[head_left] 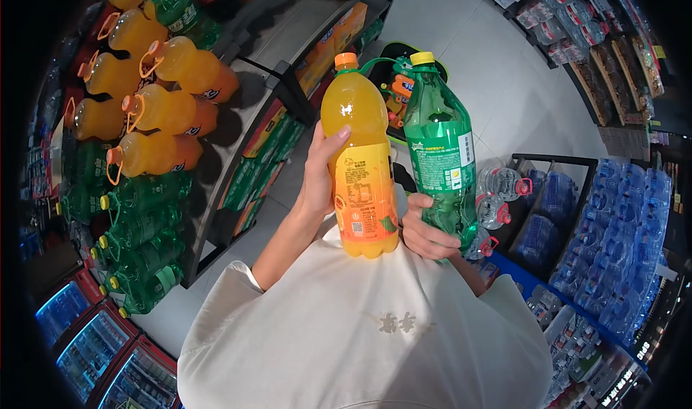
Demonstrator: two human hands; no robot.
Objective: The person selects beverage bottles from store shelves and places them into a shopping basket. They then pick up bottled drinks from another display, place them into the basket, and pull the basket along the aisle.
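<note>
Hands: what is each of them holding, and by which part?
Left hand: orange bottle, by its middle. Right hand: green bottle, by its lower part.

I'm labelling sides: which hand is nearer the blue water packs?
Right: the right hand, holding the green bottle, is left of the packs; the left hand is farther left.

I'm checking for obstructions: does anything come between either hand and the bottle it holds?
Nothing visible does. The left hand lies directly against the side of the orange-capped bottle, and the right hand lies directly against the lower part of the green bottle.
</note>
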